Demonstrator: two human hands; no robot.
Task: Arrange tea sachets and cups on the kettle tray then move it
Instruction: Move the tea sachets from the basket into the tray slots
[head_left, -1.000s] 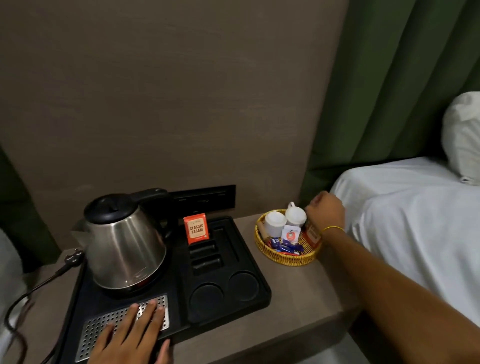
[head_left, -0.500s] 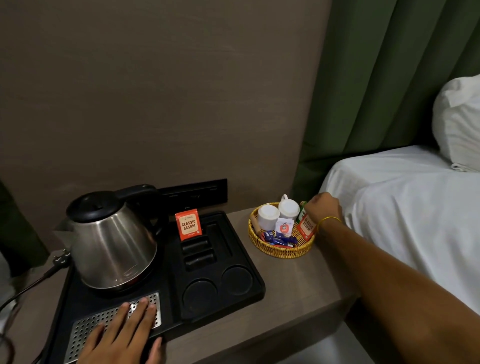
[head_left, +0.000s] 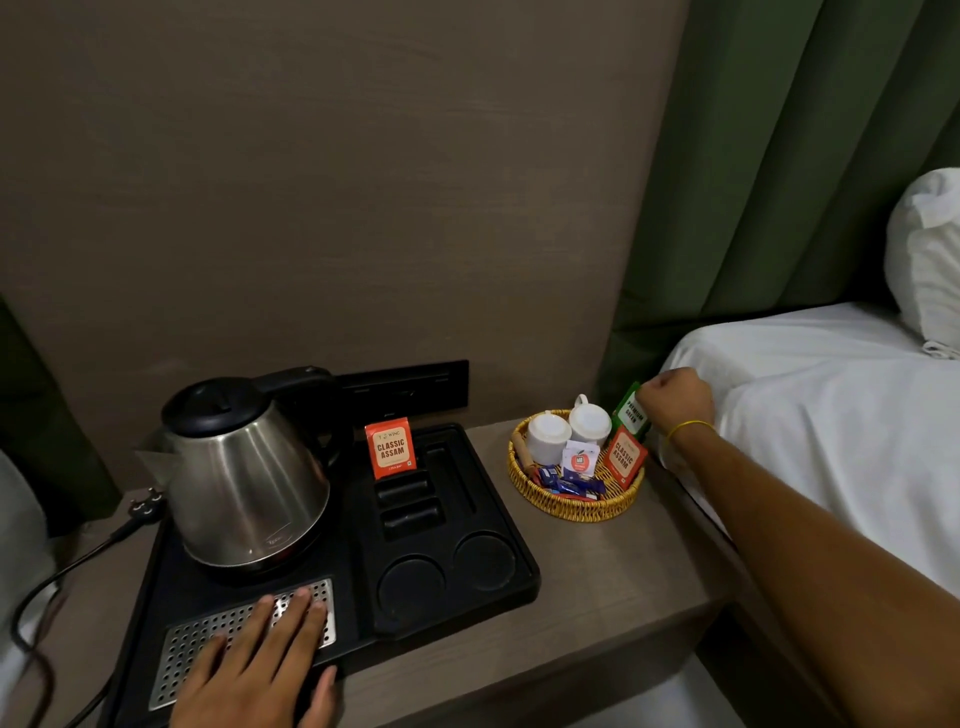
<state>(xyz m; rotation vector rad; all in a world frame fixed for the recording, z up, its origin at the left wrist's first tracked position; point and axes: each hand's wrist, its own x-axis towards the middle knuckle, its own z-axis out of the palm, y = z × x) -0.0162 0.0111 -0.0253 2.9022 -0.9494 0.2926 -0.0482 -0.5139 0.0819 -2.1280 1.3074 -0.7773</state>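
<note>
A black kettle tray (head_left: 519, 561) holds a steel kettle (head_left: 244, 483) and one orange Classic Assam sachet (head_left: 390, 448) standing in a slot. My left hand (head_left: 260, 660) lies flat on the tray's perforated metal grille. A round wicker basket (head_left: 574, 506) to the right holds two white cups (head_left: 569, 432), another orange Assam sachet (head_left: 623, 457), a white sachet and small blue packets. My right hand (head_left: 675, 397) is closed on a green tea sachet (head_left: 631, 411), held just above the basket's far right rim.
The kettle's cord and plug (head_left: 145, 506) trail off the tray's left side. A black socket panel (head_left: 405, 387) sits on the wall behind. A bed with white sheet (head_left: 831, 415) and pillow borders the nightstand's right edge; green curtain behind.
My right hand has pulled the green sachet up and out of the basket, toward the right rim. An orange Assam sachet now shows leaning there. My left hand stays on the grille.
</note>
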